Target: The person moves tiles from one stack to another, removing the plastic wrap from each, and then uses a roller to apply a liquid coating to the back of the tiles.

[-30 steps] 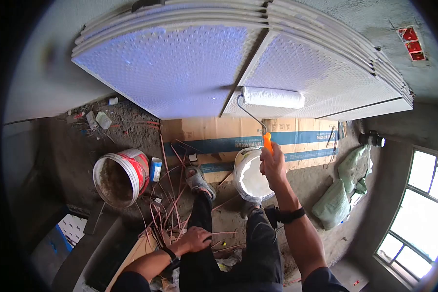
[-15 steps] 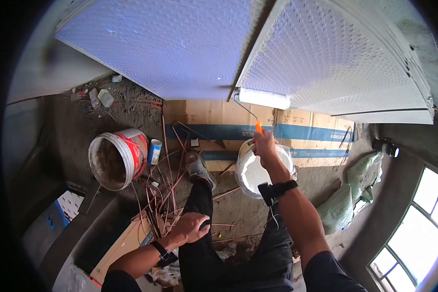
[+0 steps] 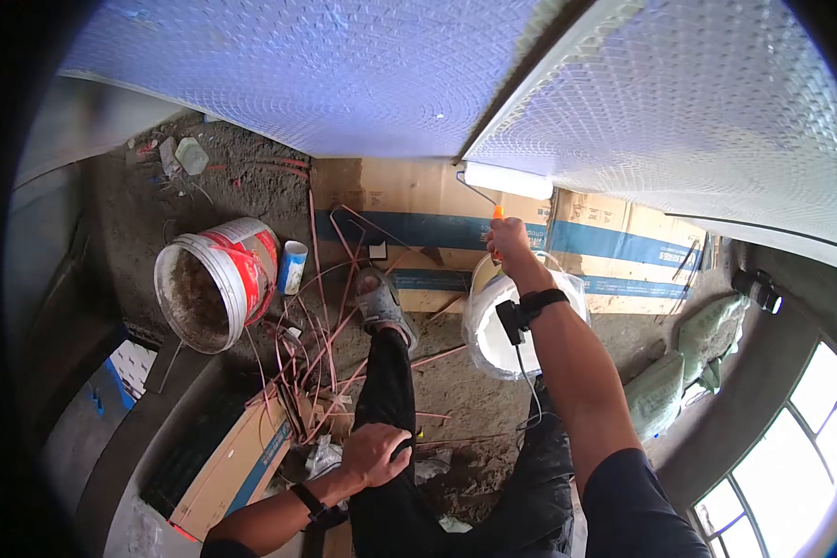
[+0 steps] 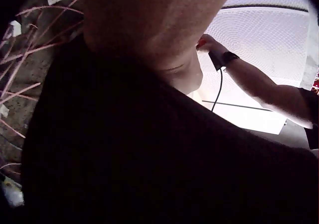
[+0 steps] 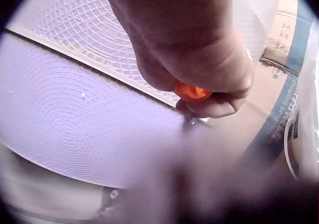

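Observation:
My right hand (image 3: pixel 516 244) grips the orange handle (image 5: pixel 192 90) of a paint roller. The white roller sleeve (image 3: pixel 507 180) lies along the lower edge of the right-hand textured panel (image 3: pixel 679 112), close to the dark gap beside the left-hand panel (image 3: pixel 325 74). Below that hand stands a white bucket (image 3: pixel 484 349) of white coating, lined with clear plastic and partly hidden by the forearm. My left hand (image 3: pixel 378 454) rests on the left knee, holding nothing; in the left wrist view its fingers are hidden.
Flattened cardboard (image 3: pixel 418 191) covers the floor under the panels. At left lie a tilted red-and-white bucket (image 3: pixel 256 265), a blue-and-white can (image 3: pixel 292 268) and tangled pinkish tubes (image 3: pixel 330 363). Green sacks (image 3: pixel 656 395) sit at right near the window (image 3: pixel 790 456).
The roller has moved down the right-hand panel to its lower edge. The head view has shifted closer to the panels. My left hand stays on the knee.

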Available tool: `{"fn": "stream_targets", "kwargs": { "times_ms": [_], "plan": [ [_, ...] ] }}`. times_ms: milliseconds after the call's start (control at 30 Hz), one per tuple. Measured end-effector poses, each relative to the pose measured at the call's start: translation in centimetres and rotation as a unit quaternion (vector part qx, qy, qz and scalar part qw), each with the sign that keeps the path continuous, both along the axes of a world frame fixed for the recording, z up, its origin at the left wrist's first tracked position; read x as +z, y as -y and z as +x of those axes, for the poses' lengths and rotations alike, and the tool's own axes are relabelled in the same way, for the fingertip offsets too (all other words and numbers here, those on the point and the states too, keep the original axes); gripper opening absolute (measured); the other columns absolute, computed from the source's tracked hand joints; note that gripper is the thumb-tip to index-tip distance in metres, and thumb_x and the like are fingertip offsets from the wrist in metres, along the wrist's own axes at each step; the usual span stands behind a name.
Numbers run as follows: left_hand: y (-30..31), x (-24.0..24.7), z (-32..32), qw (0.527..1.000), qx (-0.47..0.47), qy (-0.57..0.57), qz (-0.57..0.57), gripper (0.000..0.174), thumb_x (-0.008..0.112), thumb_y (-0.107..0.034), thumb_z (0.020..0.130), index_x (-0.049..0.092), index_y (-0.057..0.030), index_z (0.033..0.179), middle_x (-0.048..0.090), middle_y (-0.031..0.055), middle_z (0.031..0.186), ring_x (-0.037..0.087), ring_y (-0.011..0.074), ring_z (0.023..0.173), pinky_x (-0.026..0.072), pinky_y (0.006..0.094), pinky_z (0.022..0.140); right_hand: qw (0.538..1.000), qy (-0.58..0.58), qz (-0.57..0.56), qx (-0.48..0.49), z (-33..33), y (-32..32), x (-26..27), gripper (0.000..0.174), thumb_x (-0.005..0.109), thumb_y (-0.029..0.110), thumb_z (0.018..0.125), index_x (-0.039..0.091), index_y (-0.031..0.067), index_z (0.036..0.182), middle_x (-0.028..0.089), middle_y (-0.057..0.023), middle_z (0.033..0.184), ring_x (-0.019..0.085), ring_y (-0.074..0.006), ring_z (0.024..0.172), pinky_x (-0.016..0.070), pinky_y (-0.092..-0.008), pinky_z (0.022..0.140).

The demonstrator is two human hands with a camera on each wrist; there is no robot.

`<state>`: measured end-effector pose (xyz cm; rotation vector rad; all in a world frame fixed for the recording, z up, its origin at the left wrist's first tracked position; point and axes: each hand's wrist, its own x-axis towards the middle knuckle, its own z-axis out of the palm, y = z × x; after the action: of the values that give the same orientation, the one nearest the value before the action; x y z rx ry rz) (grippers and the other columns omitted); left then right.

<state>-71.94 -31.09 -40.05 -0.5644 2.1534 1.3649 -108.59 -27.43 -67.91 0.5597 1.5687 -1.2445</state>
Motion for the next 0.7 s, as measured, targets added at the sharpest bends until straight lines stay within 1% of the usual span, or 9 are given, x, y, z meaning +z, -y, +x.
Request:
{"fn": "stream_targets", "kwargs": {
  "times_ms": [100,167,267,333,400,567,633,667,700],
  "plan": [
    [0.5,0.0,-0.1,1.000,0.010,-0.002,0.015,0.031,0.061,-0.029,0.086,0.066,-0.0049,0.104,0.069,0.0153,0.094,0.065,0.0332,0.091,0.0503,0.0443,0.082,0.995,-0.022,0.058,0.072,-0.7,1.4,0.9,0.016,0.054,0.016,0.091,0.052,-0.0003,0.091,0.053,-0.0076,0.070,0.049,-0.0137,0.049,0.0367,-0.0290,0.040],
    [0.7,0.2,-0.4,1.000,-0.013,0.009,-0.005,0.027,0.062,-0.028,0.084,0.066,-0.0073,0.101,0.070,0.0106,0.096,0.065,0.0289,0.093,0.0495,0.0398,0.083,0.993,-0.028,0.076,0.083,-0.8,2.0,1.2,0.016,0.054,0.016,0.090,0.052,-0.0003,0.091,0.053,-0.0079,0.070,0.049,-0.0137,0.048,0.0362,-0.0289,0.039],
    [0.6,-0.1,-0.1,1.000,-0.001,0.007,0.010,0.033,0.058,-0.032,0.088,0.066,-0.0057,0.106,0.069,0.0151,0.096,0.065,0.0332,0.090,0.0508,0.0447,0.080,0.991,-0.033,0.091,0.087,-0.8,1.9,0.3,0.016,0.054,0.016,0.090,0.052,0.0000,0.089,0.052,-0.0077,0.069,0.047,-0.0137,0.046,0.0349,-0.0290,0.038],
    [0.5,-0.1,-0.3,1.000,-0.003,0.008,0.007,0.033,0.059,-0.032,0.088,0.066,-0.0057,0.106,0.069,0.0149,0.096,0.065,0.0330,0.091,0.0508,0.0446,0.080,0.993,-0.033,0.084,0.076,-0.7,1.5,-0.9,0.016,0.054,0.017,0.089,0.052,0.0004,0.087,0.052,-0.0072,0.067,0.047,-0.0137,0.044,0.0343,-0.0291,0.037],
    [0.7,0.2,-0.7,1.000,-0.002,0.010,0.001,0.031,0.059,-0.030,0.087,0.067,-0.0050,0.104,0.069,0.0149,0.095,0.065,0.0328,0.090,0.0511,0.0439,0.080,0.992,-0.040,0.073,0.096,-0.7,0.7,-1.3,0.019,0.055,0.019,0.090,0.055,0.0007,0.087,0.052,-0.0047,0.064,0.053,-0.0155,0.047,0.0373,-0.0292,0.039],
    [0.0,-0.1,-0.6,1.000,-0.001,-0.014,-0.014,0.026,0.061,-0.025,0.085,0.067,-0.0061,0.101,0.070,0.0139,0.093,0.066,0.0321,0.086,0.0514,0.0422,0.078,0.991,-0.104,0.040,0.077,0.4,-0.6,8.2,0.018,0.057,0.019,0.090,0.055,0.0016,0.088,0.053,-0.0036,0.065,0.051,-0.0137,0.047,0.0376,-0.0306,0.039],
    [-0.2,0.1,-1.0,1.000,-0.011,-0.014,-0.017,0.026,0.061,-0.025,0.085,0.067,-0.0053,0.101,0.070,0.0154,0.093,0.067,0.0337,0.085,0.0526,0.0435,0.075,0.981,-0.164,0.054,0.088,1.1,-1.4,11.5,0.023,0.057,0.023,0.090,0.055,-0.0003,0.092,0.056,-0.0073,0.069,0.057,-0.0183,0.057,0.0432,-0.0344,0.048],
    [-0.5,0.2,-1.1,1.000,-0.014,-0.004,-0.024,0.025,0.061,-0.024,0.085,0.067,-0.0060,0.101,0.070,0.0152,0.092,0.067,0.0339,0.084,0.0526,0.0435,0.074,0.951,-0.265,0.095,0.129,2.2,-2.9,9.3,0.028,0.056,0.024,0.090,0.056,-0.0026,0.098,0.061,-0.0156,0.077,0.063,-0.0272,0.070,0.0479,-0.0394,0.061],
    [-0.8,0.3,-1.1,0.999,-0.018,0.006,-0.032,0.024,0.061,-0.024,0.084,0.068,-0.0068,0.101,0.070,0.0151,0.091,0.067,0.0340,0.083,0.0527,0.0435,0.073,0.956,-0.253,0.089,0.120,2.4,-3.0,12.0,0.032,0.056,0.025,0.090,0.055,-0.0043,0.104,0.064,-0.0237,0.088,0.064,-0.0355,0.082,0.0485,-0.0440,0.073]
  ]
}}
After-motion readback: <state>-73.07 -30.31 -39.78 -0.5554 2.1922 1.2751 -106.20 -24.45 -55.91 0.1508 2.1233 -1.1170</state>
